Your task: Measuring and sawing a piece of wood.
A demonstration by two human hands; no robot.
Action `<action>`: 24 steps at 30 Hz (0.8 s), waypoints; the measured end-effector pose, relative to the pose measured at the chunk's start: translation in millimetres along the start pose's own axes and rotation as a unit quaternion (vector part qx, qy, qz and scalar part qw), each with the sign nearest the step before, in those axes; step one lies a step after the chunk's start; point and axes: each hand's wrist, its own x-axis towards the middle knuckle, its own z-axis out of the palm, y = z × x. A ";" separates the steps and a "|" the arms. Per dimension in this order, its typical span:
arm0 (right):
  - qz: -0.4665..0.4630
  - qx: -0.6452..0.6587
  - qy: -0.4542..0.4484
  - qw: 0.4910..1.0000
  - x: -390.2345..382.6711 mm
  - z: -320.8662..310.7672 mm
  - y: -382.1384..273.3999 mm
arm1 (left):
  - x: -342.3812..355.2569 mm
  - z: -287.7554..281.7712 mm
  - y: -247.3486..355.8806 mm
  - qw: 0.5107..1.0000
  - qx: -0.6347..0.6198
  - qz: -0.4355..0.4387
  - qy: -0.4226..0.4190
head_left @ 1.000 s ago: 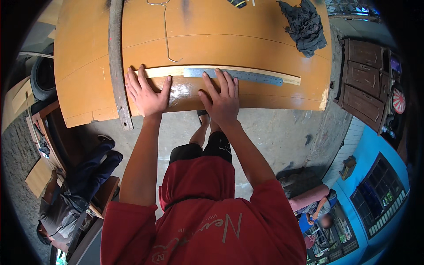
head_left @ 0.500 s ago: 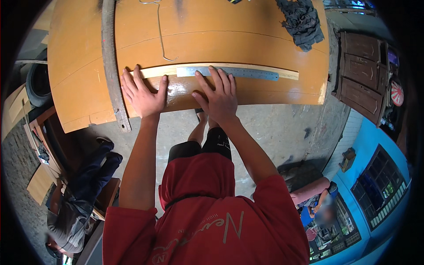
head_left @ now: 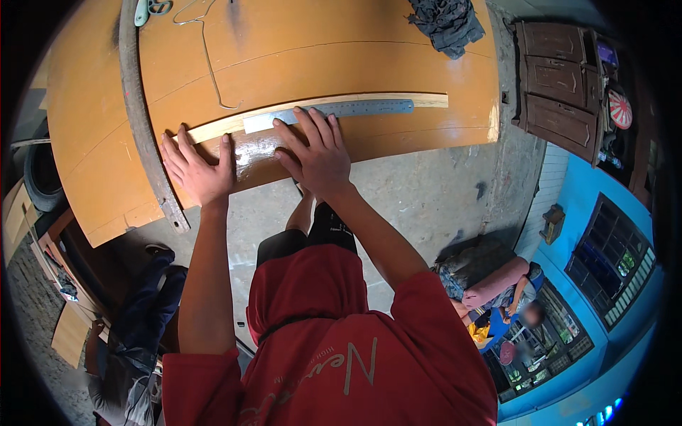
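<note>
The open left hand [head_left: 200, 174] contacts the narrow pale wooden strip [head_left: 430, 100] ahead of its palm; the spread right hand [head_left: 317, 157] overlies the silver metal ruler [head_left: 376, 108]. Side-by-side placement appears complete; remaining work is unclear.

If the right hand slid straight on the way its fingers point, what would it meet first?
Probably the pale wooden strip, lying along the far side of the metal ruler under the right hand. Depth is unclear, so the fingertips might pass over it.
</note>
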 end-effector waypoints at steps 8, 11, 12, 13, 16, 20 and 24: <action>0.000 0.012 0.014 1.000 0.9 0.6 -0.9 | -0.9 2.7 -3.0 1.000 -0.001 0.005 0.010; 0.002 0.012 0.013 1.000 0.7 1.0 -0.8 | -0.9 1.8 -1.7 1.000 0.001 0.004 0.009; 0.002 0.011 0.013 1.000 0.4 0.8 -0.4 | -0.9 1.9 -0.8 1.000 0.000 0.003 0.009; 0.003 0.011 0.013 1.000 0.2 0.7 -0.3 | -0.6 1.9 -0.2 1.000 -0.001 0.003 0.009; 0.005 0.011 0.013 1.000 0.4 0.2 -0.4 | 0.3 1.8 0.7 1.000 -0.009 0.007 0.012; 0.003 0.013 0.015 1.000 0.9 0.6 -0.6 | 0.2 1.7 -0.9 1.000 -0.009 0.006 0.014; 0.001 0.033 0.018 0.999 1.6 1.5 -2.9 | -1.4 0.6 -3.4 1.000 -0.013 0.003 0.015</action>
